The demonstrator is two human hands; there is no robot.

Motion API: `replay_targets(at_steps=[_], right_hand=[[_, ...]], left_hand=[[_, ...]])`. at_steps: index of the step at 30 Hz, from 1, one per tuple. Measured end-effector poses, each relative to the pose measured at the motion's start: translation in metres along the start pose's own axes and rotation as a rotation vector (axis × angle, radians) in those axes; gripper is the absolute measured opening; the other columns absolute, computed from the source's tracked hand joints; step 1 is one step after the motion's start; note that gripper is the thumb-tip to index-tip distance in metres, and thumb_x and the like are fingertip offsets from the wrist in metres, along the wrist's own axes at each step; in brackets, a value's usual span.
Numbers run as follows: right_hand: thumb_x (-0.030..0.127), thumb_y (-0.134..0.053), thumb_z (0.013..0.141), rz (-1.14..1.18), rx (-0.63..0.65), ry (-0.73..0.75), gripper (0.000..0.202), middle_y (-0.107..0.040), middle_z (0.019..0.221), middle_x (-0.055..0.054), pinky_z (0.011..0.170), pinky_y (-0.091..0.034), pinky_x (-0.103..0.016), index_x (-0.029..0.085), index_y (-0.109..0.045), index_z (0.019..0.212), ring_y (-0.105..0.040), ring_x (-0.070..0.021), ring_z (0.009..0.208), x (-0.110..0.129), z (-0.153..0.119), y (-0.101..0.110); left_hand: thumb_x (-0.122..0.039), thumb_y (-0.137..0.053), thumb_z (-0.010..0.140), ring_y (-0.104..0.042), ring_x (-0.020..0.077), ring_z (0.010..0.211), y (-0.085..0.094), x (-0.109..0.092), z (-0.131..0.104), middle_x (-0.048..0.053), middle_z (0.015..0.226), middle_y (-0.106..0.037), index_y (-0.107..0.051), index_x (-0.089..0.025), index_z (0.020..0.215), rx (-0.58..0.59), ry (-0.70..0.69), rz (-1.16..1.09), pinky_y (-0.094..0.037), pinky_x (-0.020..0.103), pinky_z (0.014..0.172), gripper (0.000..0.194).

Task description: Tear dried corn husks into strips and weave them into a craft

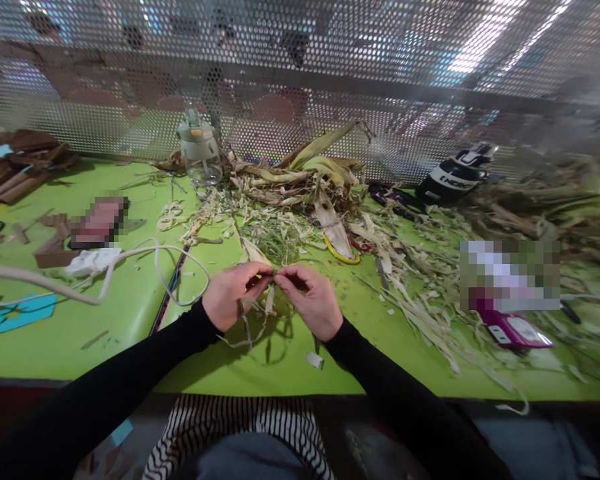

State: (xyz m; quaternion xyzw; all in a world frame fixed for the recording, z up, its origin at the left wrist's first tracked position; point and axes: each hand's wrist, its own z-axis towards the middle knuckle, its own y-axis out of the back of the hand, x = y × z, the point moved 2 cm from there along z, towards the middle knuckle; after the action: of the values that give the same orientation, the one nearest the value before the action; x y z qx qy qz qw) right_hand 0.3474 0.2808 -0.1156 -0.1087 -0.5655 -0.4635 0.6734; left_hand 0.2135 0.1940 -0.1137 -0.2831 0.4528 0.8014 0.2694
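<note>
Above the near middle of the green table, my left hand (234,293) and my right hand (313,299) meet with fingertips pinched together. Between them is a thin strip of dried corn husk (269,301), both hands closed on it. Loose ends of it dangle below my left hand; the spot where the fingertips meet is partly hidden. Just beyond my hands lies a wider pale husk piece (253,248). A small cut piece of husk (315,361) rests on the table below my right hand.
A heap of husks (280,180) and shreds spreads across the back. A clear bottle (201,157), a black bottle (450,175), and a phone (100,223) stand or lie around. A white cable (130,253) loops at left. Behind rises a perforated metal screen (405,113).
</note>
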Motion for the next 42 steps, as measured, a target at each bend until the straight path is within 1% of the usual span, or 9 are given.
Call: replay_targets(at_steps=[5, 10, 16, 21, 23, 29, 34, 38, 42], right_hand=[[0.031, -0.061, 0.08, 0.185, 0.044, -0.149, 0.015, -0.061, 0.07, -0.001, 0.055, -0.045, -0.023, 0.017, -0.063, 0.082, -0.053, -0.0104, 0.059, -0.005, 0.0, -0.002], [0.035, -0.063, 0.081, 0.413, 0.108, -0.256, 0.023, -0.063, 0.078, -0.002, 0.056, -0.045, -0.02, 0.017, -0.062, 0.095, -0.054, -0.0087, 0.063, -0.006, 0.0, -0.002], [0.036, -0.065, 0.08, 0.213, 0.135, -0.127, 0.026, -0.062, 0.089, -0.004, 0.062, -0.047, -0.025, 0.019, -0.062, 0.099, -0.055, -0.0116, 0.071, -0.007, 0.002, 0.002], [0.031, -0.064, 0.081, 0.027, 0.052, 0.074, 0.011, -0.06, 0.085, -0.003, 0.059, -0.043, -0.024, 0.02, -0.066, 0.084, -0.053, -0.012, 0.071, -0.006, 0.006, 0.006], [0.03, -0.062, 0.083, 0.016, 0.073, 0.084, 0.01, -0.06, 0.086, -0.003, 0.062, -0.044, -0.025, 0.02, -0.064, 0.083, -0.054, -0.0131, 0.075, -0.005, 0.007, 0.008], [0.034, -0.058, 0.085, 0.173, 0.101, -0.065, 0.017, -0.06, 0.081, -0.002, 0.063, -0.045, -0.025, 0.018, -0.058, 0.088, -0.053, -0.0116, 0.068, -0.001, 0.008, 0.019], [0.036, -0.059, 0.085, 0.502, 0.227, -0.076, 0.018, -0.058, 0.112, -0.007, 0.06, -0.047, -0.024, 0.019, -0.052, 0.086, -0.056, -0.0101, 0.07, 0.007, 0.005, 0.023], [0.034, -0.055, 0.089, 0.653, 0.411, -0.138, 0.017, -0.062, 0.086, -0.003, 0.058, -0.046, -0.023, 0.019, -0.048, 0.086, -0.057, -0.0097, 0.064, 0.005, 0.004, 0.018], [0.032, -0.054, 0.089, 0.483, 0.414, -0.202, 0.016, -0.056, 0.072, 0.001, 0.055, -0.043, -0.021, 0.018, -0.048, 0.085, -0.05, -0.0079, 0.059, -0.003, 0.005, 0.013]], left_hand=[[-0.028, -0.049, 0.09, -0.065, 0.0127, 0.075, -0.001, 0.004, -0.004, 0.005, 0.089, -0.072, -0.064, -0.016, 0.097, -0.036, -0.134, 0.129, -0.05, 0.022, 0.068, 0.021], [-0.03, -0.045, 0.089, -0.062, 0.0119, 0.067, 0.005, 0.0, -0.003, 0.004, 0.08, -0.069, -0.061, -0.017, 0.093, -0.065, -0.063, 0.196, -0.046, 0.021, 0.061, 0.021], [-0.032, -0.049, 0.087, -0.056, 0.0081, 0.055, 0.008, -0.005, 0.002, 0.0, 0.068, -0.065, -0.059, -0.015, 0.087, -0.066, 0.12, -0.069, -0.043, 0.018, 0.053, 0.02], [-0.033, -0.051, 0.085, -0.059, 0.0089, 0.06, 0.007, -0.002, 0.002, 0.002, 0.072, -0.066, -0.06, -0.014, 0.087, -0.04, 0.14, -0.124, -0.046, 0.019, 0.057, 0.02], [-0.032, -0.052, 0.085, -0.059, 0.0086, 0.06, 0.008, -0.002, 0.002, 0.001, 0.071, -0.066, -0.061, -0.014, 0.087, -0.031, 0.137, -0.131, -0.046, 0.018, 0.057, 0.019], [-0.029, -0.051, 0.085, -0.059, 0.0081, 0.058, 0.018, -0.003, 0.005, 0.001, 0.071, -0.066, -0.059, -0.015, 0.085, -0.099, 0.123, -0.084, -0.046, 0.018, 0.055, 0.016], [-0.027, -0.052, 0.083, -0.054, 0.0081, 0.052, 0.026, 0.005, 0.011, 0.0, 0.065, -0.063, -0.057, -0.015, 0.08, -0.121, 0.154, -0.02, -0.041, 0.018, 0.05, 0.014], [-0.027, -0.052, 0.082, -0.056, 0.0096, 0.058, 0.027, 0.006, 0.014, 0.002, 0.069, -0.064, -0.059, -0.015, 0.079, -0.088, 0.104, 0.011, -0.042, 0.019, 0.055, 0.014], [-0.023, -0.05, 0.082, -0.055, 0.0087, 0.058, 0.025, 0.001, 0.012, 0.001, 0.068, -0.063, -0.059, -0.015, 0.081, -0.1, 0.034, 0.081, -0.041, 0.019, 0.057, 0.011]])
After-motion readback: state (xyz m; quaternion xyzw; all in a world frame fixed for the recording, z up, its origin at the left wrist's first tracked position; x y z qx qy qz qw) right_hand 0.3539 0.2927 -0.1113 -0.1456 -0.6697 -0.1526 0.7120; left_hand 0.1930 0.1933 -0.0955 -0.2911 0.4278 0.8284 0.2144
